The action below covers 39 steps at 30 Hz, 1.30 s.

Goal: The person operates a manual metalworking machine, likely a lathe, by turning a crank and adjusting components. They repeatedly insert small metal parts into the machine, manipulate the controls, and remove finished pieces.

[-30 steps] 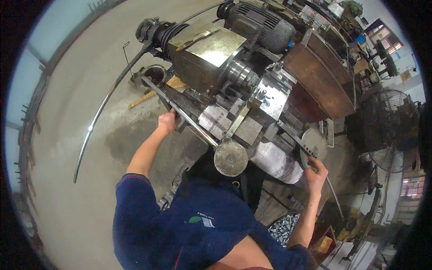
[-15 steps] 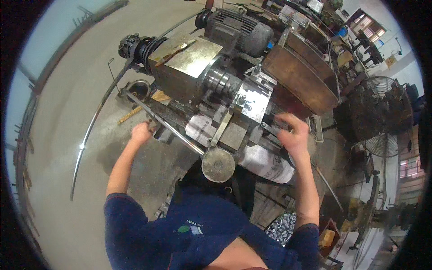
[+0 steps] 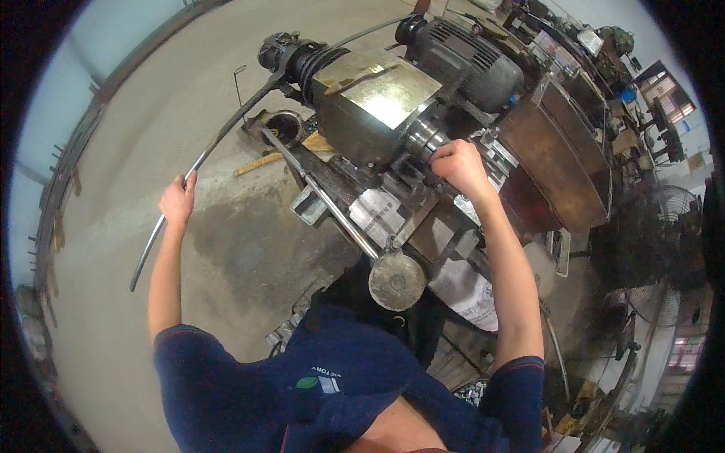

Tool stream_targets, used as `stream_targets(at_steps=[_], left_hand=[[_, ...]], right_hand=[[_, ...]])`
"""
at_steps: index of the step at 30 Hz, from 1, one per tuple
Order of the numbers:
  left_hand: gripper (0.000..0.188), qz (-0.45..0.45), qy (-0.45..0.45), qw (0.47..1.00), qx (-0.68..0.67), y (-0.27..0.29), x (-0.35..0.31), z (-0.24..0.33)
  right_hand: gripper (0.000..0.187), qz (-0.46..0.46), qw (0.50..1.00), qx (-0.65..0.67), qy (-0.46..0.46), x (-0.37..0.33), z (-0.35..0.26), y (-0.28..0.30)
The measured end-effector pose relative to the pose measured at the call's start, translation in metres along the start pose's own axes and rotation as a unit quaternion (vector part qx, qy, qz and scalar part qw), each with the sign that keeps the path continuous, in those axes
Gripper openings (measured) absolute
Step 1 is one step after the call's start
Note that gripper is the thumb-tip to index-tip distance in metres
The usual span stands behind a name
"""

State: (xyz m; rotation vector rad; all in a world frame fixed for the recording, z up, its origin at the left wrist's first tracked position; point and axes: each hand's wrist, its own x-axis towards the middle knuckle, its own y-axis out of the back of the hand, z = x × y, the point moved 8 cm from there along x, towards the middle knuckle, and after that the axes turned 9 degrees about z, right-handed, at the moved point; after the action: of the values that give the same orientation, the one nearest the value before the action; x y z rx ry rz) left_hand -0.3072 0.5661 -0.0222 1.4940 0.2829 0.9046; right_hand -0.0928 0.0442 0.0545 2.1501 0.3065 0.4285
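Out to the left, my left hand (image 3: pixel 177 199) is wrapped round a long curved lever (image 3: pixel 215 143) that runs down from the pulley end of a lathe-like machine. My right hand (image 3: pixel 459 166) is at the machine's round steel chuck (image 3: pixel 425 140), its fingers curled in at the front of it. What those fingers hold, if anything, is hidden behind the hand. The headstock (image 3: pixel 355 124) carries a shiny metal plate with a thin brown stick (image 3: pixel 362 78) lying on it. Right of my hand lies a bright steel tool block (image 3: pixel 495 160), partly covered by my arm.
A round-ended lever (image 3: pixel 398 281) slants across the machine's near side. Behind stands a finned electric motor (image 3: pixel 472 64). A rusty metal box (image 3: pixel 555 151) rises on the right, with a large fan (image 3: pixel 657 249) beyond it. Printed paper (image 3: pixel 377 214) lies on the bed. Small metal pieces (image 3: pixel 472 392) sit low at right.
My left hand has moved out left and taken hold of the long lever. My right hand has gone from beside the tool block up to the chuck. The view has shifted.
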Motion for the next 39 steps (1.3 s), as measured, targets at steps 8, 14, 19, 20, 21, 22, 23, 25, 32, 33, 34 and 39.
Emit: stream_targets(at_steps=[8, 14, 19, 20, 21, 22, 23, 25, 32, 33, 34, 39], left_hand=[[0.064, -0.056, 0.054, 0.996, -0.038, 0.001, 0.003, -0.002], [0.055, -0.097, 0.084, 0.99, -0.067, 0.046, -0.092, 0.07], [0.047, -0.117, 0.065, 0.989, -0.066, 0.043, -0.094, 0.071], [0.046, -0.125, 0.061, 0.987, -0.074, 0.042, -0.091, 0.07], [0.044, -0.13, 0.024, 0.989, -0.065, 0.043, -0.088, 0.074], [0.042, -0.132, -0.011, 0.989, -0.057, 0.047, -0.084, 0.079], [0.04, -0.138, -0.049, 0.988, -0.052, 0.051, -0.08, 0.092], [0.037, -0.063, -0.164, 0.982, -0.061, 0.085, -0.078, 0.141], [0.026, -0.301, -0.317, 0.735, -0.518, 0.135, -0.174, 0.364], [0.027, -0.315, -0.343, 0.733, -0.496, 0.137, -0.189, 0.382], [0.029, -0.329, -0.369, 0.73, -0.472, 0.138, -0.202, 0.395], [0.031, -0.577, -0.124, 0.482, -0.648, 0.118, -0.255, 0.41]], right_hand=[[0.025, 0.0, 0.999, 0.011, -0.047, 0.002, 0.003, 0.0], [0.025, 0.021, 0.998, 0.011, -0.065, 0.0, 0.009, 0.003], [0.023, 0.072, 0.995, -0.051, -0.04, -0.005, -0.001, 0.017], [0.023, 0.098, 0.992, -0.077, -0.027, -0.008, -0.004, 0.023], [0.021, 0.112, 0.992, -0.066, 0.004, -0.015, -0.008, 0.032], [0.02, 0.179, 0.975, -0.073, 0.108, -0.028, -0.025, 0.048], [0.02, 0.207, 0.966, -0.061, 0.144, -0.044, -0.034, 0.059], [0.02, 0.223, 0.95, -0.043, 0.216, -0.072, -0.045, 0.066], [0.028, 0.164, 0.956, 0.042, 0.24, -0.141, -0.085, 0.061], [0.029, 0.176, 0.953, 0.037, 0.245, -0.148, -0.087, 0.065], [0.03, 0.188, 0.95, 0.032, 0.249, -0.155, -0.087, 0.068], [0.023, 0.212, 0.956, 0.084, 0.186, -0.18, -0.075, 0.083]])
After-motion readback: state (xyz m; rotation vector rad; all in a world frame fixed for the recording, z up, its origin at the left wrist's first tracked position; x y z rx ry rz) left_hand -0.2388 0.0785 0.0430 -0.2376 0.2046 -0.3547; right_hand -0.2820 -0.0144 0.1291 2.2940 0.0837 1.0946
